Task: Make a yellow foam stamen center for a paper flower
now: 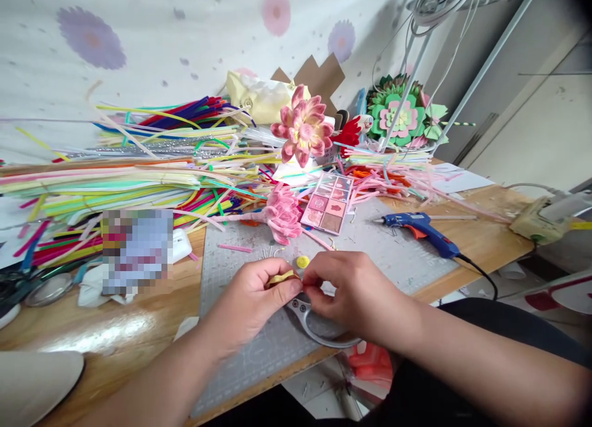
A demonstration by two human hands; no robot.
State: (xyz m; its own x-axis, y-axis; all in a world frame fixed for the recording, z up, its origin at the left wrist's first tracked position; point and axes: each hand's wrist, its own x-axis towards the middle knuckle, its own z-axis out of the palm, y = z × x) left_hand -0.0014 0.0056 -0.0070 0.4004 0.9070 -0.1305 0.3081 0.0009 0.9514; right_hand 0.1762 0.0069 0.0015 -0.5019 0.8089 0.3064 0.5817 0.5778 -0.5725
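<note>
A: Head view. Where is the yellow piece (282, 277), relative to each hand?

B: Between thumb and forefinger of the left hand (263, 288), which is clamped on it. Its visible length runs roughly sideways, the right end tilted slightly away from the wearer. The right hand (354, 291) is just beside that end, fingertips together next to the left thumb; whether they grip anything cannot be told.

A: And nearest to the hands?

B: A yellow disc (303, 262), small and round, lies just beyond the fingertips. A smooth grey looped handle (304, 317), perhaps of scissors, lies below the right hand on the grey gridded mat (259, 365).

A: Materials and textures?

B: The surface (139, 347) is glossy, wood-grained. A fuzzy pink flower (283, 214) with layered petals lies left of the flat, rectangular palette (326, 204). The glue gun (419, 230), blue with an orange trigger, lies to the right, nozzle pointing left. Soft, slender stems (92, 180) in many colours form long bundles at far left.
</note>
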